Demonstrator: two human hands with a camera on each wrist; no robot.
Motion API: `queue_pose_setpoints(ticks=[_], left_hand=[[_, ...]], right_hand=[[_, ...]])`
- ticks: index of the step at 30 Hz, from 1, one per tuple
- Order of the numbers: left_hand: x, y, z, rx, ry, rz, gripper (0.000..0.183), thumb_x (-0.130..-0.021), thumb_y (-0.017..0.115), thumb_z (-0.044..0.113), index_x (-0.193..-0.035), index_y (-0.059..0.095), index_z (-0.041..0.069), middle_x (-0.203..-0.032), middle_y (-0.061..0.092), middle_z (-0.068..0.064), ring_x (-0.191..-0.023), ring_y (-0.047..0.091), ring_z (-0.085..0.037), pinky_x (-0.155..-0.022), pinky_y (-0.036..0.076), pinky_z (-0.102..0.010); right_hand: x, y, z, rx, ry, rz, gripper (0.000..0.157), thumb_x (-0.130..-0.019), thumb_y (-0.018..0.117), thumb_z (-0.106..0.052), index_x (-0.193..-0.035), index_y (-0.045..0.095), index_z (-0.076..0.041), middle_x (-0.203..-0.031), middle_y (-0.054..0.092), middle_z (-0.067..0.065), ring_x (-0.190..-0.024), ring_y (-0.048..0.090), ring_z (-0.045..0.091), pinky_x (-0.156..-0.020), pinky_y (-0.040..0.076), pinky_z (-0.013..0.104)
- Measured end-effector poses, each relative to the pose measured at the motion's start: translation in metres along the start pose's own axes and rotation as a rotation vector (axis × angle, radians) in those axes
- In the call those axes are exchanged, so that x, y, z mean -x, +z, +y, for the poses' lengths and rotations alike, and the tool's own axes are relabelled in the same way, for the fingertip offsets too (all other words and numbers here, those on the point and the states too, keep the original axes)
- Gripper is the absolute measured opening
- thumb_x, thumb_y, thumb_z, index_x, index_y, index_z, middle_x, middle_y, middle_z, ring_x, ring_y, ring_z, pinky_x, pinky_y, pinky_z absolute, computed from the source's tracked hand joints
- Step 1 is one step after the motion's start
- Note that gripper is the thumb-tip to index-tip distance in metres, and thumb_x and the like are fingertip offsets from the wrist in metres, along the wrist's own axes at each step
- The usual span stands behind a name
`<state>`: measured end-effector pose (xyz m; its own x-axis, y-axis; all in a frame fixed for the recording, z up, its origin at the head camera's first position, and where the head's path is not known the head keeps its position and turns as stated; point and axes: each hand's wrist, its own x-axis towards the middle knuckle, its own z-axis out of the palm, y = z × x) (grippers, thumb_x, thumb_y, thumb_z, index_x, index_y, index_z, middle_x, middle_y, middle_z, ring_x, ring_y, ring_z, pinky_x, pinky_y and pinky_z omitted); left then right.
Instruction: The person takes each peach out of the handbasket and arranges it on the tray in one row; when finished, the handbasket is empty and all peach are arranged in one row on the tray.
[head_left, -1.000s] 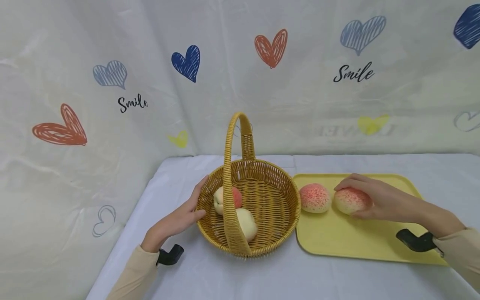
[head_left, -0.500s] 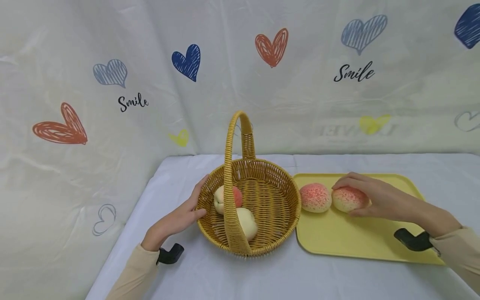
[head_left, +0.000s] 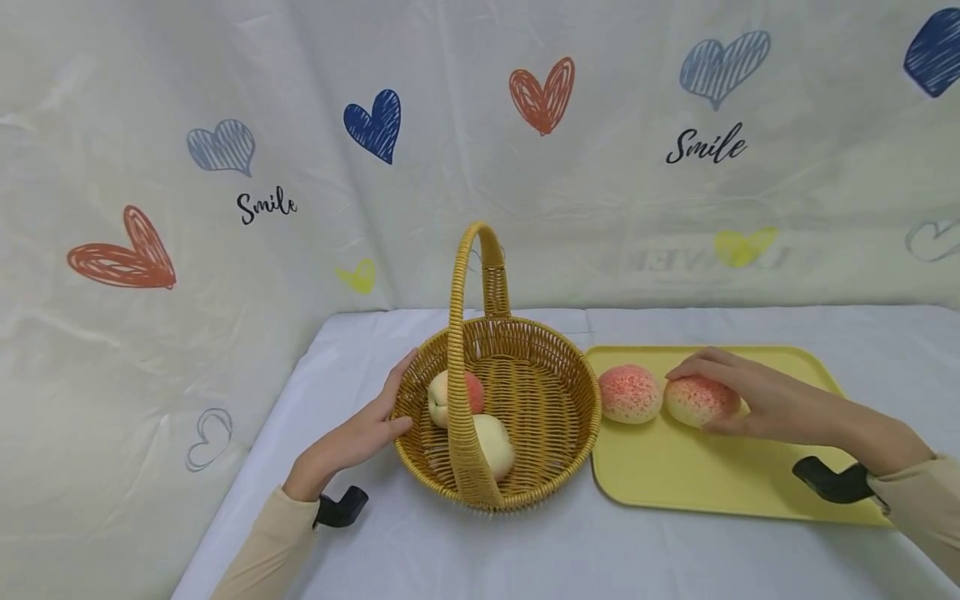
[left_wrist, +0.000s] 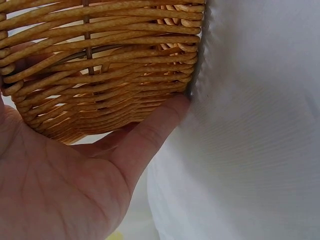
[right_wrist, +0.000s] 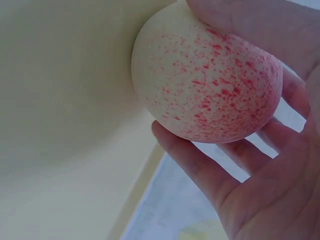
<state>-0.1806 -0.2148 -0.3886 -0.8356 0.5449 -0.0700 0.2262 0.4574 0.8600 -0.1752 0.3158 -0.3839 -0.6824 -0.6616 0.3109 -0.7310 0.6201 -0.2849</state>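
Note:
A round wicker basket [head_left: 558, 392] with a tall arched handle stands on the white cloth. My left hand [head_left: 367, 429] holds its left side, the thumb over the rim and the fingers along the outer wall; in the left wrist view one finger [left_wrist: 150, 135] lies against the weave down by the cloth. Inside are a peach [head_left: 438, 398] with a red side and a pale peach [head_left: 493, 448], both partly behind the handle. On a yellow tray [head_left: 675, 479], my right hand [head_left: 757, 400] grips a red-speckled peach [right_wrist: 210, 80] between thumb and fingers. Another speckled peach [head_left: 630, 393] lies just left of it.
The tray's left edge sits close beside the basket. A white curtain [head_left: 435, 225] printed with hearts and "Smile" hangs behind the table and along its left side. Each wrist wears a black mount [head_left: 342, 507].
The right hand and its peach shifted slightly left, then stayed nearly in place on the tray. The left hand, the basket and the other peaches keep their positions.

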Motion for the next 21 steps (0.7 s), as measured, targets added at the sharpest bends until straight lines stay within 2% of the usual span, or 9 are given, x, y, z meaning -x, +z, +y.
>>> queue_pose_setpoints(ticks=[11, 15, 18, 21], left_hand=[[0.000, 0.000, 0.000, -0.009, -0.002, 0.001, 0.092, -0.099, 0.042, -0.006, -0.168, -0.013, 0.021, -0.174, -0.013, -0.008, -0.159, -0.007, -0.030, -0.124, 0.008, -0.057], [-0.001, 0.000, -0.001, -0.005, -0.004, -0.003, 0.092, -0.099, 0.042, -0.006, -0.168, -0.013, 0.022, -0.174, -0.014, -0.008, -0.159, -0.008, -0.030, -0.124, 0.008, -0.058], [-0.001, 0.000, -0.002, -0.001, 0.002, -0.007, 0.092, -0.099, 0.041, -0.006, -0.168, -0.013, 0.022, -0.174, -0.014, -0.008, -0.159, -0.008, -0.031, -0.123, 0.008, -0.058], [-0.002, 0.000, -0.004, -0.001, 0.011, -0.008, 0.092, -0.099, 0.041, -0.007, -0.168, -0.013, 0.022, -0.174, -0.014, -0.007, -0.159, -0.008, -0.031, -0.123, 0.008, -0.059]], right_hand=[[-0.001, -0.001, 0.001, 0.001, -0.005, -0.009, 0.079, -0.064, 0.099, -0.010, -0.133, 0.063, -0.021, -0.130, 0.062, -0.006, -0.120, 0.055, 0.007, -0.100, 0.033, 0.005], [-0.003, -0.001, -0.002, 0.017, 0.022, -0.016, 0.077, -0.065, 0.099, -0.009, -0.133, 0.064, -0.022, -0.131, 0.062, -0.009, -0.121, 0.056, 0.011, -0.101, 0.033, 0.006], [-0.005, -0.003, -0.006, 0.042, 0.035, -0.034, 0.075, -0.066, 0.097, -0.008, -0.133, 0.065, -0.022, -0.131, 0.061, -0.011, -0.121, 0.057, 0.016, -0.099, 0.042, 0.014], [-0.009, -0.009, -0.013, 0.087, 0.044, -0.052, 0.073, -0.068, 0.096, -0.010, -0.133, 0.065, -0.021, -0.130, 0.061, -0.009, -0.117, 0.060, 0.020, -0.091, 0.053, 0.031]])
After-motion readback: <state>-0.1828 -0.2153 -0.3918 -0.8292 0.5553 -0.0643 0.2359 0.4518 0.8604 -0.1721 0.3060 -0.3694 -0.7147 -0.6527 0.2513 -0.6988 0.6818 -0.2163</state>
